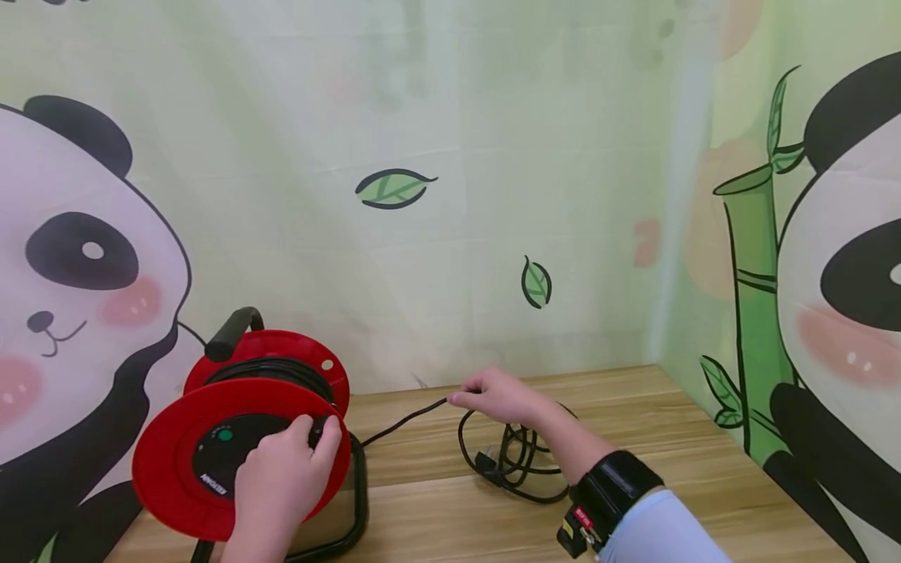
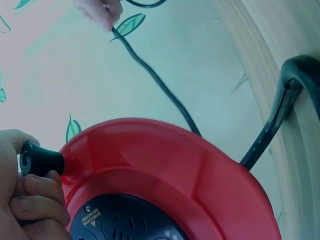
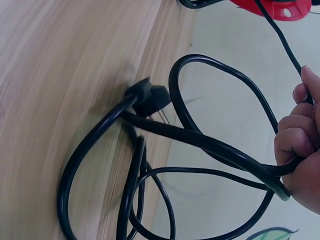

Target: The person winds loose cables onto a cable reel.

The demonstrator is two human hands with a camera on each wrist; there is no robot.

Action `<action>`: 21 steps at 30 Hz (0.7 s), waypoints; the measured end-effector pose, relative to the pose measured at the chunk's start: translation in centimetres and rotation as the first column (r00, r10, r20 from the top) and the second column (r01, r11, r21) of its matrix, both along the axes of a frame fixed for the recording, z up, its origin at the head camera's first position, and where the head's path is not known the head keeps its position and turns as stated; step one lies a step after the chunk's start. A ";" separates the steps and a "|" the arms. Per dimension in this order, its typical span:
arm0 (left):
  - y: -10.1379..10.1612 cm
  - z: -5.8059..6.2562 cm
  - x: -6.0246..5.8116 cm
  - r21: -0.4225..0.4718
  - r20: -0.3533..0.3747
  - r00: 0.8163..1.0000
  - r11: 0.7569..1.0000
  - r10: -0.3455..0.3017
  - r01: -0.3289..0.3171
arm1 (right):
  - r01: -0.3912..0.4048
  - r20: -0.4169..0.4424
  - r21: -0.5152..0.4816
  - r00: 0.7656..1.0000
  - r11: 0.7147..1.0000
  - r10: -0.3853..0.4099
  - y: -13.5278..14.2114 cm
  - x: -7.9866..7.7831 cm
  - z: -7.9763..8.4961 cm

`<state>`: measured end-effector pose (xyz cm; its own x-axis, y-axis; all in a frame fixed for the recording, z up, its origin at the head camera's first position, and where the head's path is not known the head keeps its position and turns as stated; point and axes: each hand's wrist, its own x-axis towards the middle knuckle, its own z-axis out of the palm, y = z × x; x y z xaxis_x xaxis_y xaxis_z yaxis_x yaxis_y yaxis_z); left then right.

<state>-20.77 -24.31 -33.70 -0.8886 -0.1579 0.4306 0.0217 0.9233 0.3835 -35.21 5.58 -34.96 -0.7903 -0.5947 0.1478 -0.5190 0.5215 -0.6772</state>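
Note:
A red cable reel (image 1: 165, 461) with black cable wound between its discs stands at the left on a black tube frame (image 1: 360, 500). My left hand (image 1: 281, 477) grips the small black crank knob (image 2: 42, 159) on the front disc, fingers curled round it. My right hand (image 1: 503, 399) holds the black cable (image 3: 282, 37), pinched between thumb and fingers. From there the cable (image 1: 404, 422) runs to the reel, slightly slack. Below the right hand, loose coils (image 1: 521, 461) of the same cable lie on the table, with the plug (image 3: 152, 97) among them.
The wooden table (image 1: 422, 516) reaches back to a pale cloth backdrop (image 1: 450, 258) printed with pandas and leaves. A black carrying handle (image 1: 235, 332) rises over the reel's top. A black wrist camera strap (image 1: 615, 485) sits on the right forearm.

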 end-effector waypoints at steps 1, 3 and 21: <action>0.0 -0.1 0.0 -0.001 0.017 1.000 1.000 -0.006 0.006 | -0.004 -0.003 0.002 1.000 1.000 0.004 -0.3 0.0 0.0; 0.1 -0.2 -0.1 0.000 0.050 0.999 1.000 -0.016 0.016 | -0.012 -0.008 0.008 1.000 1.000 0.013 -0.8 0.0 -0.1; -0.2 -1.3 -0.6 0.089 0.310 0.945 0.993 -0.101 0.077 | -0.093 -0.061 0.058 0.993 0.994 0.096 -5.4 0.1 -0.5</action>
<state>-21.35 -24.53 -35.04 -0.9886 -0.0927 0.1184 -0.0295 0.8917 0.4517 -35.07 0.21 -35.43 -0.7202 -0.6749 0.1607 -0.6087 0.5037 -0.6130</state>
